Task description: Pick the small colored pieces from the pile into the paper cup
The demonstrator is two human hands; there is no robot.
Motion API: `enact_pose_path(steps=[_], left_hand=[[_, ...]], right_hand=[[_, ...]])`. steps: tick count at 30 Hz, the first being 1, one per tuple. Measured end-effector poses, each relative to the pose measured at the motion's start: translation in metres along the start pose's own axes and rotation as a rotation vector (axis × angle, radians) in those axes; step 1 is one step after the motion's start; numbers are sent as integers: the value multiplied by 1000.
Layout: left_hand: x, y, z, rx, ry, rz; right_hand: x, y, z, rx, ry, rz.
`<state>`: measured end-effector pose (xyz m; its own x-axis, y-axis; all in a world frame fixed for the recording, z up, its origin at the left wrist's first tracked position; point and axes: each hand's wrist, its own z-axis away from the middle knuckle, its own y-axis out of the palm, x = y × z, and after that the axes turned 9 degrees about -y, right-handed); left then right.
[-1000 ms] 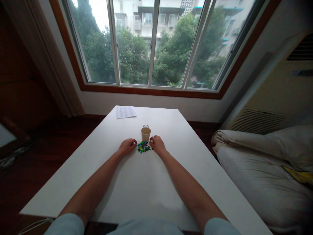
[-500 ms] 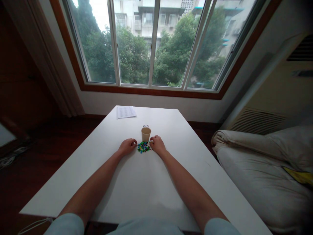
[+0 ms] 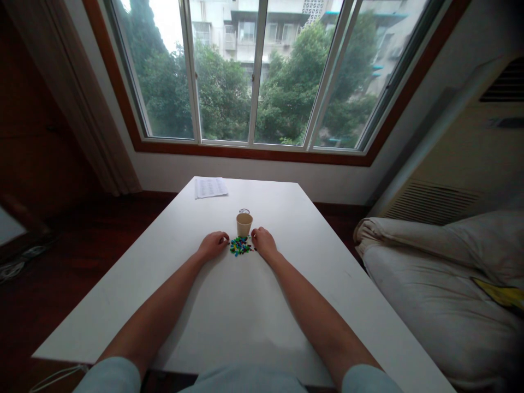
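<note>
A small heap of blue, green and yellow bead-like pieces (image 3: 240, 246) lies on the white table, with a few dark red bits at its right edge. Just behind it a brown paper cup (image 3: 244, 225) stands upright. To the left of the heap rests my left hand (image 3: 213, 245), its fingers curled and closed close to the pieces. On the other side my right hand (image 3: 265, 242) is also closed, thumb and fingers bent together near the cup's lower right. Whatever either hand holds is too small to make out.
Behind the cup lies a thin, loop-shaped item (image 3: 244, 210) that I cannot identify. Printed papers (image 3: 210, 188) lie at the far left corner of the white table (image 3: 229, 316). A padded, cloth-covered seat (image 3: 429, 284) is on the right. A window is beyond the table.
My right hand has drawn back slightly to the right, away from the heap, and its fingers have pulled in. My left hand stays in place.
</note>
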<state>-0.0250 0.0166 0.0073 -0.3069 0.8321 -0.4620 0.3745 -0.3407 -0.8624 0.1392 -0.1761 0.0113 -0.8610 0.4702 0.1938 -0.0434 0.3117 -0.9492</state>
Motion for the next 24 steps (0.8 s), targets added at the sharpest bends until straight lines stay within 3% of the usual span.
enact_pose_path(steps=[24], left_hand=[[-1, -3, 1, 19, -7, 28]], right_hand=[[4, -5, 2, 3, -55, 16]])
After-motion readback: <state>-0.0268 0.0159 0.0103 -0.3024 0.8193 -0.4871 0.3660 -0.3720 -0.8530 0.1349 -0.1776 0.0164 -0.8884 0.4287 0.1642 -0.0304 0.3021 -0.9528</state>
